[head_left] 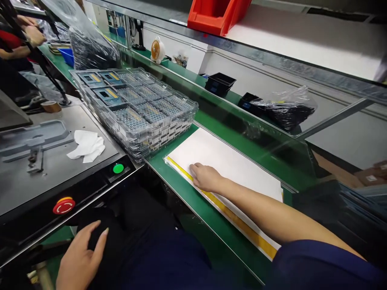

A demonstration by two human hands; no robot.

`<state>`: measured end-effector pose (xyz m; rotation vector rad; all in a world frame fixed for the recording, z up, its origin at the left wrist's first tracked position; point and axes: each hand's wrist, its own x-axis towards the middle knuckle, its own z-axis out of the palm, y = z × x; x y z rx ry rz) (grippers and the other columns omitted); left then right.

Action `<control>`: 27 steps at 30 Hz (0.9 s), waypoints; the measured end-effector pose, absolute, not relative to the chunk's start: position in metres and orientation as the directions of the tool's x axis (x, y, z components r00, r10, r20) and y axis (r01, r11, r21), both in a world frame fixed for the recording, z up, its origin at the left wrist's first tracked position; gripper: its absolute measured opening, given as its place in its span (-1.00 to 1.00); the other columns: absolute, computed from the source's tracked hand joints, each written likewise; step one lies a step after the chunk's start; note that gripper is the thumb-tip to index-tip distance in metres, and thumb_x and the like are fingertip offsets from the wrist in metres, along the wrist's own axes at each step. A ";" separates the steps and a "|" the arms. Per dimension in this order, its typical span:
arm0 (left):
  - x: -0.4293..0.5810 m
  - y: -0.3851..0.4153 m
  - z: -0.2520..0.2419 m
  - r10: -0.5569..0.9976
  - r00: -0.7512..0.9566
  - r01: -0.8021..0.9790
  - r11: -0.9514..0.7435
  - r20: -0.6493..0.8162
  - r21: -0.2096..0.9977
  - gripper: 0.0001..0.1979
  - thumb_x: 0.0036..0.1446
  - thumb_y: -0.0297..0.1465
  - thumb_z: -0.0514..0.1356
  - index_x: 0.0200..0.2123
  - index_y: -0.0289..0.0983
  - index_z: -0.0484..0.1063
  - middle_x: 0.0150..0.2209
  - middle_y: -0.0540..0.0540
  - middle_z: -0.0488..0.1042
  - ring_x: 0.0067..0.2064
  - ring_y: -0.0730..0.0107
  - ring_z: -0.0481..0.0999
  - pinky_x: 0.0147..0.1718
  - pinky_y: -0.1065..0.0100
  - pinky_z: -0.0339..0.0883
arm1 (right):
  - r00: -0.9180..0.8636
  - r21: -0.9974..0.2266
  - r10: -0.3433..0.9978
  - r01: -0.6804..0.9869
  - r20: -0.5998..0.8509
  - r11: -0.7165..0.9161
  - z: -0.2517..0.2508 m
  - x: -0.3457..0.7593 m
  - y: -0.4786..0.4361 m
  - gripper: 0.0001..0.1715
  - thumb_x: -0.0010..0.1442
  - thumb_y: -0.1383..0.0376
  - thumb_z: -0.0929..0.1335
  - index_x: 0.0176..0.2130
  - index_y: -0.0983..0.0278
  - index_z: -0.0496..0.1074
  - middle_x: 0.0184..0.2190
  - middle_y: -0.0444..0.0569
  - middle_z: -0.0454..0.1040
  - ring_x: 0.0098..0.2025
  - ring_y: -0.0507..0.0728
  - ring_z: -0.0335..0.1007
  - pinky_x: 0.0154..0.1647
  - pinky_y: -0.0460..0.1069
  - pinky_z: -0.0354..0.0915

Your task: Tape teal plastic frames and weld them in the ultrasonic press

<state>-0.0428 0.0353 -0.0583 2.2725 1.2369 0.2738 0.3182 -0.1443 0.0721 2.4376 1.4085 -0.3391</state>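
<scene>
My right hand point(205, 177) reaches over a white sheet point(232, 157) lying on the green bench. Its fingers are curled together at a yellow strip point(223, 203) along the sheet's near edge; whatever they pinch is hidden. At the lower left, my left hand point(81, 255) is held in the air with thumb and forefinger apart, holding nothing. Beyond the sheet's left end stands a stack of clear plastic trays point(136, 108). Several pockets in the top tray hold dark blue-grey frame-like parts point(107, 96).
A metal machine table with a green button point(118, 168), a red emergency stop point(64, 205) and a crumpled white cloth point(86, 146) is at left. A red bin point(211, 16) hangs overhead. Black bins point(220, 83) stand behind. A co-worker's hands point(33, 34) show at upper left.
</scene>
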 end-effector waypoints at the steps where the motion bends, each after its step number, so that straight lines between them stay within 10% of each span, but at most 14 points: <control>1: -0.039 0.031 -0.060 0.810 0.579 0.712 -0.447 -0.091 0.542 -0.52 0.12 -0.04 0.01 0.00 -0.20 0.31 0.07 -0.19 0.40 0.02 0.05 0.45 0.02 0.15 0.30 | 0.490 0.154 0.796 0.871 -0.355 -0.467 0.071 0.316 -0.144 -0.57 0.16 0.31 0.24 0.03 0.34 0.26 -0.12 0.20 0.40 -0.25 0.23 0.44 -0.32 0.02 0.32; 9: -0.063 0.022 -0.069 0.795 0.546 0.761 -0.339 -0.264 0.554 -0.48 0.06 0.01 0.06 -0.04 -0.20 0.39 0.02 -0.15 0.49 -0.06 0.10 0.53 -0.10 0.24 0.40 | 0.547 0.222 0.750 0.837 -0.373 -0.500 0.075 0.317 -0.141 -0.12 0.08 0.45 0.24 0.30 0.47 -0.18 -0.13 0.28 0.45 -0.24 0.30 0.47 -0.32 0.07 0.34; 27: -0.041 0.048 -0.078 0.777 0.624 0.570 -0.378 -0.085 0.729 -0.52 -0.05 0.01 0.16 -0.15 -0.16 0.47 -0.12 -0.10 0.58 -0.11 0.05 0.57 -0.18 0.23 0.49 | 0.784 0.109 0.399 0.398 0.476 -0.911 0.280 0.393 -0.217 -0.47 0.10 0.46 0.23 0.07 0.26 0.37 -0.15 0.10 0.50 -0.07 0.29 0.40 -0.01 0.15 0.26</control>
